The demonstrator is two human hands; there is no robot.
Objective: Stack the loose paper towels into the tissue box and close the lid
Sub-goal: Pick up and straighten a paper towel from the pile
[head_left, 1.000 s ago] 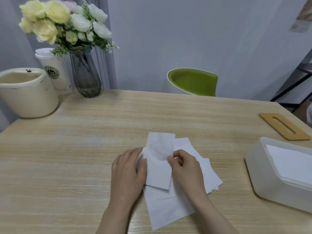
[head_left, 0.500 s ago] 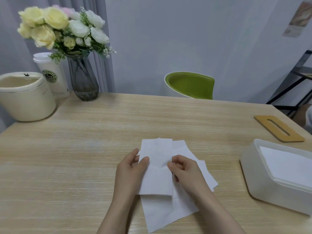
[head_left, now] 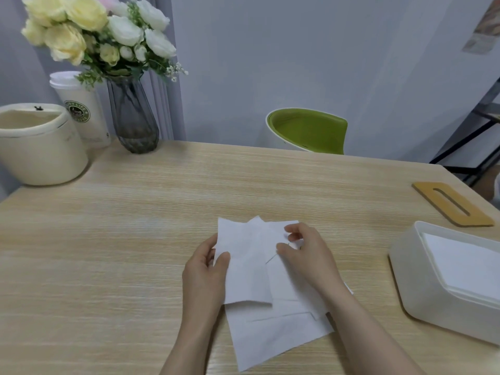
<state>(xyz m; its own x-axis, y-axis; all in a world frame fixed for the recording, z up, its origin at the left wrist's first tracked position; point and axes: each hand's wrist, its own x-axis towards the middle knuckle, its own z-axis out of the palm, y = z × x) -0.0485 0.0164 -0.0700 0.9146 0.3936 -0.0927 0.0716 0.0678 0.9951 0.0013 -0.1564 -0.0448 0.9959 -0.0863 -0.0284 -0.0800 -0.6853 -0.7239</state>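
Observation:
Several loose white paper towels (head_left: 270, 334) lie overlapped on the wooden table in front of me. My left hand (head_left: 205, 274) pinches the left edge of the top folded towel (head_left: 246, 266), thumb on top. My right hand (head_left: 305, 255) pinches a towel layer at the right, fingers curled above it. The white tissue box (head_left: 422, 288) stands open at the right with a flat stack of towels (head_left: 465, 263) inside. Its wooden lid (head_left: 454, 204) with a slot lies flat on the table behind the box.
A cream bin (head_left: 40, 147), a paper cup (head_left: 81, 106) and a glass vase of flowers (head_left: 132, 117) stand at the table's far left. A green chair (head_left: 308, 131) sits beyond the far edge. Bare tabletop (head_left: 108, 253) lies left of the towels.
My right hand has moved up and right across the towels and now pinches a layer there. The top towel has shifted slightly; my left hand keeps its hold.

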